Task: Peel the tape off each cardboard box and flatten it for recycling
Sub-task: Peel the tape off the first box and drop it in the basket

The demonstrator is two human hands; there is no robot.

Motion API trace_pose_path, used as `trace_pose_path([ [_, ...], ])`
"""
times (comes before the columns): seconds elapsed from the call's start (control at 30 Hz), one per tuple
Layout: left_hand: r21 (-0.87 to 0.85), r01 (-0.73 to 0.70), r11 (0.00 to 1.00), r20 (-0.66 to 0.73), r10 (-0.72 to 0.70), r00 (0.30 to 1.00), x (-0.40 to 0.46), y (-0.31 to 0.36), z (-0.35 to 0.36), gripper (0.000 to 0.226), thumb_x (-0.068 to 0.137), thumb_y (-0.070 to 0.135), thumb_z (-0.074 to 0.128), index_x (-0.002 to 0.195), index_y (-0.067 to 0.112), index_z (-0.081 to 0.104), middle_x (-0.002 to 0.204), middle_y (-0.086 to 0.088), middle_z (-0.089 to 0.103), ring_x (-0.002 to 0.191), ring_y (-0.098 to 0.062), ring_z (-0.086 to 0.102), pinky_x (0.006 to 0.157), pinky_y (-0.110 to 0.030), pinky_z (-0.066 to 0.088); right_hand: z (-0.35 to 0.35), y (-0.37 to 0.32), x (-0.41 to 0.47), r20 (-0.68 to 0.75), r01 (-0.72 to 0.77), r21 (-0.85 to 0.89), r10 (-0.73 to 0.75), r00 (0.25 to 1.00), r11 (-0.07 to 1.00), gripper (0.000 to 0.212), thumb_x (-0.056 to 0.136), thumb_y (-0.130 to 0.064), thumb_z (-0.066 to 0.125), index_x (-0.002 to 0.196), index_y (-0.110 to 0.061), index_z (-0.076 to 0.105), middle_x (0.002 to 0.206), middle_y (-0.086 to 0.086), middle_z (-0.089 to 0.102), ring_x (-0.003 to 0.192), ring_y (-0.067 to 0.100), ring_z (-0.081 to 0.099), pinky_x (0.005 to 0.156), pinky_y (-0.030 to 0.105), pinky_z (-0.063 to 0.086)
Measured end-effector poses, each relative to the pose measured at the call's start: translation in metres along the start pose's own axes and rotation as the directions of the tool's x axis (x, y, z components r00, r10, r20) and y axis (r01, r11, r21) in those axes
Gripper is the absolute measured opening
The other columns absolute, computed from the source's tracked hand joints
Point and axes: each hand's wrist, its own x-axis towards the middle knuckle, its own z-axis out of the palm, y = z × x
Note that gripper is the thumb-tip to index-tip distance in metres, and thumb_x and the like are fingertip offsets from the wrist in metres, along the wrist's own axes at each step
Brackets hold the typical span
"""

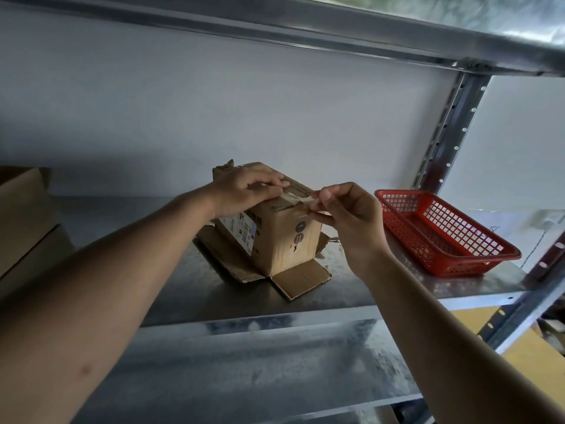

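- I am at a galvanised steel shelf [305, 289] set against a pale wall, with another shelf close overhead and a slotted upright post [449, 130] at the back right corner.
- The small cardboard box [284, 237] stands near the middle of the shelf, nearer its front edge than the wall, upside down as far as I can judge: its flaps [301, 280] are splayed flat on the metal around its base, and a printed shipping label [243, 229] faces my left.
- My left hand [244, 191] lies on top of the box, fingers curved over the top edge, pressing it down to hold it steady.
- My right hand [345, 209] pinches the loose end of the clear tape [301, 199] between thumb and fingertips, at the top right edge of the box; the strip runs back from there under my left fingers.
- Progress, as I read it: one end of the box is already open, and the tape on the sealed face is partly lifted, not yet off. Pulling the rest free and then collapsing the box flat are still to do.
- More cardboard boxes [24, 215] are stacked at the shelf's left edge; I cannot tell whether they carry tape, but they look unflattened.
- A red plastic basket [452, 255] sits at the right end of the shelf, well apart from the box; nothing shows in it.
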Motion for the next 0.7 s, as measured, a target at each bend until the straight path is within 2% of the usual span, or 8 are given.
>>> trace_pose_path([
  [0.13,0.096,0.085,0.992,0.010,-0.086,0.996,0.008,0.015,-0.001,0.016,0.096,0.051,0.065,0.111,0.046,0.071,0.128,0.019,0.056,0.125,-0.006,0.053,0.105,-0.034,0.041,0.002,-0.007,0.002,-0.065,0.007,-0.131,-0.015,0.998,0.991,0.006,0.096,0.000,0.070,0.099,0.005,0.069,0.088,0.018,0.076,0.080,0.027,0.078,0.073,0.032,0.064],
  [0.27,0.348,0.139,0.927,-0.020,-0.141,0.990,0.024,0.039,0.015,0.028,0.089,0.066,0.059,0.095,0.039,0.057,0.113,0.006,0.047,0.100,-0.015,0.057,0.081,-0.039,0.049,0.003,-0.012,0.008,-0.036,0.075,-0.271,-0.088,0.996,0.960,0.010,0.088,-0.004,0.081,0.096,-0.002,0.075,0.081,0.009,0.078,0.074,0.026,0.079,0.071,0.036,0.066],
  [0.33,0.361,0.170,0.917,0.004,-0.184,0.983,0.024,0.041,0.019,0.038,0.087,0.072,0.051,0.110,0.042,0.058,0.125,0.002,0.045,0.114,-0.022,0.055,0.093,-0.047,0.050,0.001,-0.013,0.008,-0.052,0.073,-0.281,-0.091,0.994,0.957,0.011,0.087,-0.003,0.082,0.096,-0.002,0.076,0.080,0.008,0.079,0.073,0.026,0.078,0.072,0.039,0.066],
  [0.4,0.364,0.212,0.907,0.048,-0.246,0.968,0.018,0.040,0.017,0.053,0.084,0.080,0.040,0.130,0.056,0.051,0.138,0.004,0.039,0.135,-0.027,0.043,0.110,-0.054,0.039,-0.004,-0.013,0.008,-0.142,0.048,-0.276,-0.090,0.986,0.960,0.006,0.087,-0.003,0.081,0.092,-0.003,0.078,0.077,0.007,0.079,0.071,0.024,0.078,0.072,0.039,0.066],
  [0.5,0.402,0.244,0.882,0.074,-0.297,0.952,0.014,0.042,0.014,0.064,0.076,0.091,0.026,0.136,0.072,0.039,0.145,0.012,0.033,0.148,-0.025,0.028,0.118,-0.054,0.024,-0.024,-0.022,0.012,-0.401,0.040,-0.288,-0.159,0.902,0.957,0.011,0.087,-0.004,0.080,0.083,-0.014,0.079,0.070,0.001,0.077,0.067,0.016,0.078,0.069,0.035,0.066],
  [0.53,0.417,0.251,0.874,0.076,-0.308,0.948,0.014,0.042,0.015,0.066,0.075,0.092,0.024,0.136,0.074,0.038,0.146,0.014,0.032,0.149,-0.023,0.025,0.119,-0.052,0.021,-0.033,-0.026,0.014,-0.430,0.059,-0.322,-0.201,0.880,0.945,0.016,0.088,-0.004,0.080,0.082,-0.018,0.078,0.069,-0.002,0.077,0.067,0.013,0.077,0.068,0.032,0.066],
  [0.63,0.439,0.254,0.862,0.086,-0.322,0.943,0.017,0.044,0.017,0.059,0.081,0.090,0.025,0.136,0.074,0.038,0.145,0.016,0.031,0.150,-0.021,0.023,0.118,-0.050,0.022,-0.047,-0.031,0.013,-0.239,0.163,-0.577,-0.356,0.904,0.800,0.023,0.093,-0.002,0.074,0.091,-0.024,0.080,0.082,-0.010,0.078,0.073,0.004,0.076,0.074,0.022,0.063],
  [0.7,0.446,0.243,0.862,0.100,-0.317,0.943,0.017,0.045,0.017,0.061,0.081,0.089,0.023,0.138,0.072,0.038,0.146,0.014,0.030,0.149,-0.023,0.024,0.116,-0.052,0.026,-0.042,-0.029,0.011,-0.008,0.285,-0.755,-0.443,0.897,0.590,0.025,0.096,0.002,0.068,0.110,-0.014,0.080,0.100,0.000,0.079,0.084,0.007,0.075,0.082,0.008,0.054],
])
